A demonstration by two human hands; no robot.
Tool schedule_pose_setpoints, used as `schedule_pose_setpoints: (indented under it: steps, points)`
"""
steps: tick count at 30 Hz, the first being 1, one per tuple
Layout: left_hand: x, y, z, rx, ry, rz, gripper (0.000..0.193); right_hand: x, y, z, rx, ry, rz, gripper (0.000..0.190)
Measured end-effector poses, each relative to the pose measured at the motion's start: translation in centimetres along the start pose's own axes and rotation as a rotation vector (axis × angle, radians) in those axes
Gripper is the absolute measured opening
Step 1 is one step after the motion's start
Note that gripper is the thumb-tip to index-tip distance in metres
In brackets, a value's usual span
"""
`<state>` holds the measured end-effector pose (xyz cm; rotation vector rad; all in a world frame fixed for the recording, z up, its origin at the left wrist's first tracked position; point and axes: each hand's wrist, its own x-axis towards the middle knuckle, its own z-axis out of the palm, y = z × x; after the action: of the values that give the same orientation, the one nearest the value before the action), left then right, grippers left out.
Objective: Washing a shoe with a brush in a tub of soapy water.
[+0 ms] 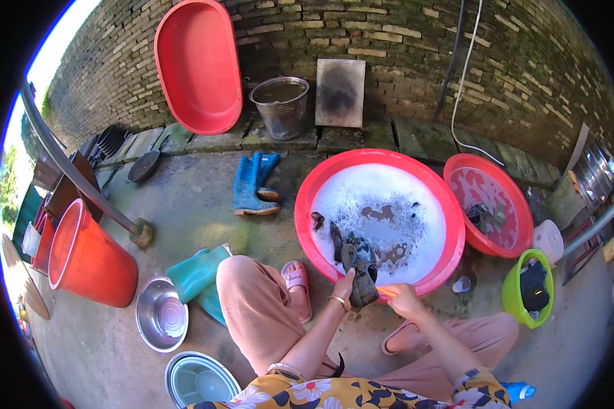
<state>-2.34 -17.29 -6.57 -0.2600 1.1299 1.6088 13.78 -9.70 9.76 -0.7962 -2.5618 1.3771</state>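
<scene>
A dark, wet shoe (pixel 363 278) is in my left hand (pixel 344 287), tilted over the near rim of a large red plastic basin (pixel 304 225). My right hand (pixel 407 300) grips an orange-handled tool (pixel 386 292), probably a brush, against the shoe's near end; its working end is hidden. White suds (pixel 414 199) cover much of the grey water in the basin. Other dark items (pixel 336 240) poke out of the foam on the left, close to the shoe, and cannot be told clearly.
A smaller red basin (pixel 523 217) with soapy water and a dark item stands right of the large one. Nearby is a lime-green bucket (pixel 511 294) holding dark items. Blue rubber boots (pixel 248 186), green boots (pixel 197 273), a steel bowl (pixel 153 327) and an orange bucket (pixel 102 266) are leftward.
</scene>
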Motion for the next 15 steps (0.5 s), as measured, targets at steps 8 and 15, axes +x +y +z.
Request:
schedule_pose_setpoints:
  steps: [8, 15]
  points:
    - [-1.9, 2.7, 2.1, 0.181, -0.094, -0.061, 0.036, 2.9, 3.8, 4.5, -0.072, 0.143, 0.055, 0.034]
    - [-3.0, 5.1, -1.1, 0.100, -0.131, -0.230, 0.035, -2.4, -1.5, 2.5, 0.005, 0.098, -0.206, 0.033]
